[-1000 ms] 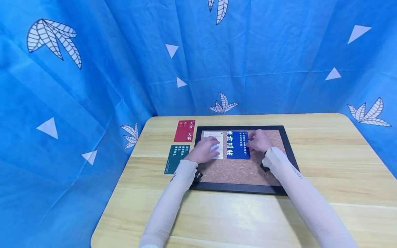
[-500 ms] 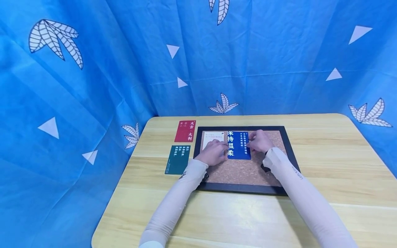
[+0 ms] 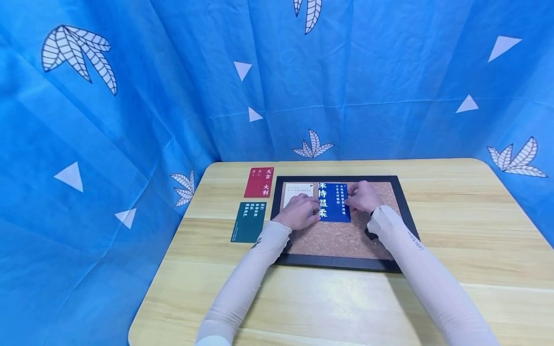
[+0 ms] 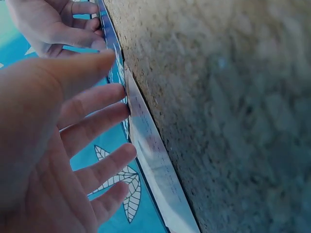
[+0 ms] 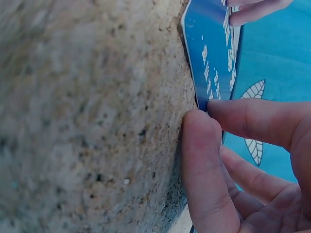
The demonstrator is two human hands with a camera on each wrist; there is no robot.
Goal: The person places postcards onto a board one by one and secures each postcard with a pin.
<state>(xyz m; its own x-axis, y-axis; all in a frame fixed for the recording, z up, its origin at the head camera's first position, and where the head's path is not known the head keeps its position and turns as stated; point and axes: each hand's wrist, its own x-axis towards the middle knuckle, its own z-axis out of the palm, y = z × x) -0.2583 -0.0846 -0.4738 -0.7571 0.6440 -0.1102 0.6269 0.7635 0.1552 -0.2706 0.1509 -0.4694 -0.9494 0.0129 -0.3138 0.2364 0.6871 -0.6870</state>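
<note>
Blue rectangular card with white lettering (image 3: 332,204) sits between both hands.

Right hand (image 3: 362,197) pinches its right edge, thumb to forefinger. Left hand (image 3: 299,212): fingers loosely spread, tips at its left edge, gripping nothing. Long axis runs away from the person. Under it: black-framed brown corkboard (image 3: 329,240), on pale wooden table (image 3: 337,302). Behind: blue leaf-print curtain (image 3: 381,96).

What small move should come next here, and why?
Probably a slight nudge to square the blue card with the white card before letting go. The two lie side by side on the cork board, the right hand pinches the blue card's right edge, and the left hand has fingertips at its left edge.
</note>
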